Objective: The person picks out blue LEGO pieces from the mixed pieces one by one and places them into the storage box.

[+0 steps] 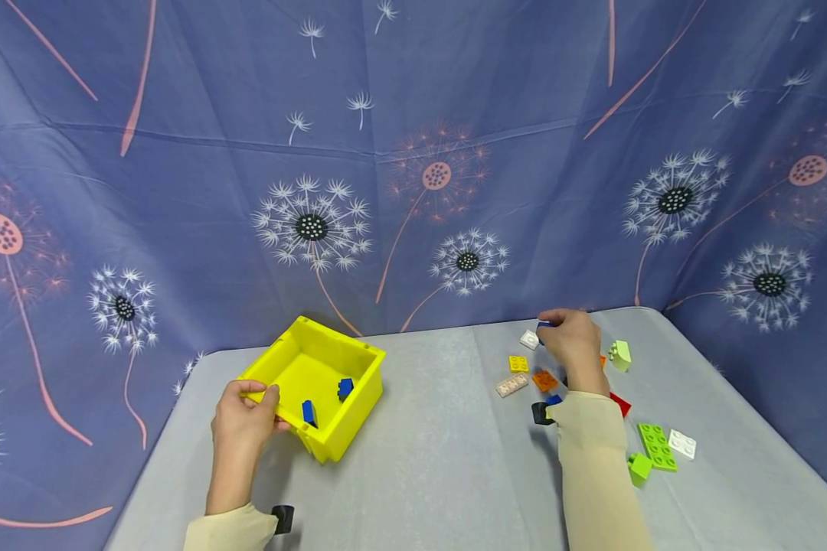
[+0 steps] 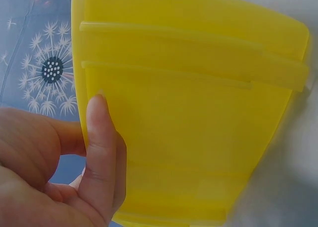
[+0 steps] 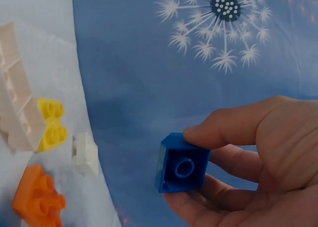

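Observation:
A yellow bin [image 1: 354, 413] is tilted toward me at the left, with two blue toy bricks [image 1: 308, 413] inside. My left hand [image 1: 244, 417] grips its near left rim; in the left wrist view, fingers [image 2: 99, 132] lie along the bin's outer wall [image 2: 189, 127]. At the right, my right hand [image 1: 575, 344] pinches a blue toy brick [image 3: 181, 165] between thumb and fingers, its hollow underside facing the right wrist camera. Close by that hand lie a white brick [image 1: 530, 340], a yellow brick [image 1: 518, 363], an orange brick [image 1: 544, 380] and a beige brick [image 1: 512, 384].
Further right lie a pale green brick [image 1: 619, 356], a red brick [image 1: 620, 404], a bright green brick [image 1: 657, 447], a smaller green brick [image 1: 639, 468] and another white brick [image 1: 682, 444]. A blue dandelion-print cloth [image 1: 413, 115] hangs behind the grey table [image 1: 441, 444].

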A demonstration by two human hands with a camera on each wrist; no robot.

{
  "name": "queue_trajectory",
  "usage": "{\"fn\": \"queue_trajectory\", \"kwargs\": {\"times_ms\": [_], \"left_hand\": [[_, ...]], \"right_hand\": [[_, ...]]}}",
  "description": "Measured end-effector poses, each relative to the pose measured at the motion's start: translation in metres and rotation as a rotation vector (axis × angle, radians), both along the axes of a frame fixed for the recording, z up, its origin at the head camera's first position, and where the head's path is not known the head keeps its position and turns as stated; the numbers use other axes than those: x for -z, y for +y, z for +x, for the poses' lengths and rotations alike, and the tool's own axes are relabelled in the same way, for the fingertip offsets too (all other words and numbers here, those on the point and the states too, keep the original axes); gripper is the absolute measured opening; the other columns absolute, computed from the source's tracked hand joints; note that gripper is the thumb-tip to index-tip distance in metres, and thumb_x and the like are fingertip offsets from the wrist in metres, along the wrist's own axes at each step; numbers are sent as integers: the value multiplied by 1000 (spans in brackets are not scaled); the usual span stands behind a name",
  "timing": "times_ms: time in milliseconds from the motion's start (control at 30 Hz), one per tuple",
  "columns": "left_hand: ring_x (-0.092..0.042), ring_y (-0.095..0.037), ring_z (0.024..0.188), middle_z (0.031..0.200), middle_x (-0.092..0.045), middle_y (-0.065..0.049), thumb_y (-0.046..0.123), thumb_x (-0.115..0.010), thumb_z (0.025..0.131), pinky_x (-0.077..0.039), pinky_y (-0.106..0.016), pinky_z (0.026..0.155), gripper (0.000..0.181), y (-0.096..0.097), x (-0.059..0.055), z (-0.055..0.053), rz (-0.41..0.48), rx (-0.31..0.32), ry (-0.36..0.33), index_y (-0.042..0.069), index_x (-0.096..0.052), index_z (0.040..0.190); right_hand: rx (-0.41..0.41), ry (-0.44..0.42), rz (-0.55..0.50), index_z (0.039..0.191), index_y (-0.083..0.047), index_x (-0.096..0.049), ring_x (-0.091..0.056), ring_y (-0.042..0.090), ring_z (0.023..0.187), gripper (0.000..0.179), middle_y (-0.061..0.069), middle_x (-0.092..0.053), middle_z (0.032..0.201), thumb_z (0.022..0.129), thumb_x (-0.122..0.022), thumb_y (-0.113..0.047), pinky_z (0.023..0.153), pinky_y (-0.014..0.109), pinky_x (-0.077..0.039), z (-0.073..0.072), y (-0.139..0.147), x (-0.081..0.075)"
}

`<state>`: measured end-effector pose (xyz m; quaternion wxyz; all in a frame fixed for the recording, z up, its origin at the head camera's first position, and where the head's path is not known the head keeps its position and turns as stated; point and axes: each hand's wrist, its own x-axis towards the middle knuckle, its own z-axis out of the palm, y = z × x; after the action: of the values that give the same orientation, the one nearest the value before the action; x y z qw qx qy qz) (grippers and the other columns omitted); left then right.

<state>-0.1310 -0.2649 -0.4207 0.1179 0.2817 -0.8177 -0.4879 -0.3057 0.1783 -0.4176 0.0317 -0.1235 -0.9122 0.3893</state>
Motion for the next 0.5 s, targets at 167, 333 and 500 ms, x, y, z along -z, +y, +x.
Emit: {"fn": "queue_trajectory", "kwargs": {"times_ms": [167, 333, 500], "left_hand": [[-73, -27, 60, 85, -55, -13, 27, -61, 103, -51, -29, 51, 39, 0, 0, 0, -6, 2, -5, 0, -48, 128], [-73, -27, 60, 84, -55, -12, 27, -61, 103, -51, -29, 51, 39, 0, 0, 1, -8, 5, -6, 0, -48, 128], [-73, -28, 61, 84, -56, -12, 27, -62, 103, -51, -29, 51, 39, -1, 0, 1, -8, 8, -2, 0, -48, 128]], "right_hand": [[-21, 32, 1, 127, -10, -73, -51, 44, 126, 33, 20, -66, 134, 96, -65, -20, 97, 55, -48, 4, -7, -9], [-54, 70, 5, 128, -12, -72, -52, 45, 127, 32, 19, -67, 132, 99, -66, -22, 97, 56, -50, 9, -15, -18], [-99, 138, -4, 129, -13, -72, -57, 42, 123, 33, 18, -69, 130, 99, -66, -24, 98, 55, -49, 15, -23, -25]]}}
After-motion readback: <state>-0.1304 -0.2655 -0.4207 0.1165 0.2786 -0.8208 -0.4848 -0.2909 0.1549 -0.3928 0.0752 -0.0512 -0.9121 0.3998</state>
